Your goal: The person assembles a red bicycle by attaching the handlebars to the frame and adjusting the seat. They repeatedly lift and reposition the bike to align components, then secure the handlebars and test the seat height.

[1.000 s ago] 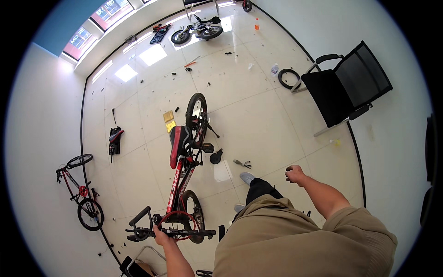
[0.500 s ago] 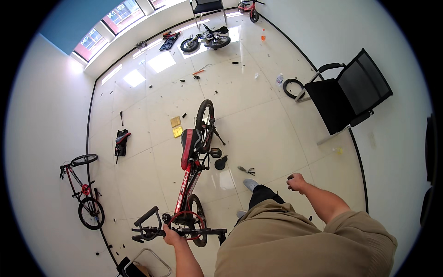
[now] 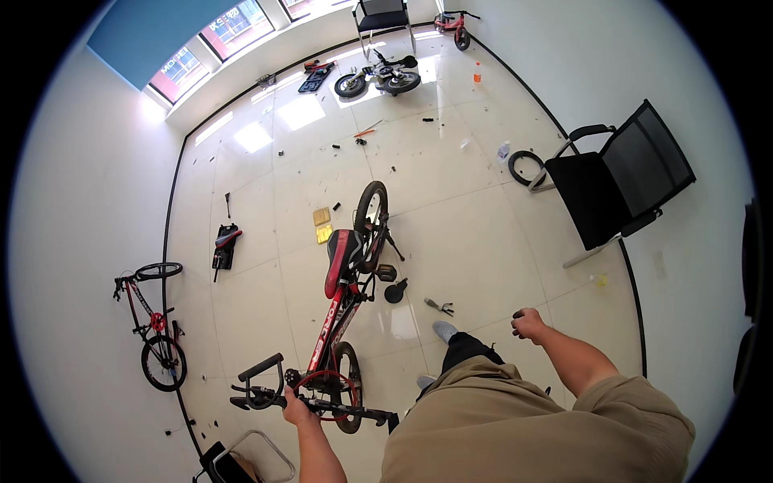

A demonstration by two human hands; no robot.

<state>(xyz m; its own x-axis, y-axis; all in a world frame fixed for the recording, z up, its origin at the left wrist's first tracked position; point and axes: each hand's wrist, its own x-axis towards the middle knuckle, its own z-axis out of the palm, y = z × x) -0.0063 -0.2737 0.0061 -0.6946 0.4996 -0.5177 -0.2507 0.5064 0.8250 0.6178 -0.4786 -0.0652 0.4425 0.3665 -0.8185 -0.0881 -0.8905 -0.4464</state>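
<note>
A red and black bicycle (image 3: pixel 324 330) stands upright on its wheels at my left side, its saddle (image 3: pixel 339 264) toward the middle of the room. My left hand (image 3: pixel 296 409) is closed round its handlebar (image 3: pixel 354 411), close to the stem and a red cable. Away from the bike, my right hand (image 3: pixel 527 324) hangs with fingers curled. A dark spot shows at its fingertips; whether it holds anything is hidden. Beside the pedal (image 3: pixel 386 273), a round black part (image 3: pixel 395 291) lies on the floor, and a grey handled tool (image 3: pixel 439 307) lies closer to my shoe.
Another bicycle (image 3: pixel 159 322) lies along the left wall. Black chairs (image 3: pixel 592 193) stand at right and at the back. Near the windows lie a small bike (image 3: pixel 378 79) and a tool case (image 3: pixel 316 78). A loose tyre (image 3: pixel 527 167), yellow boxes (image 3: pixel 324 233) and small parts litter the floor.
The whole view has shifted, with the room's far things now lower and further right. My left hand keeps its hold on the handlebar, and my right hand still hangs curled.
</note>
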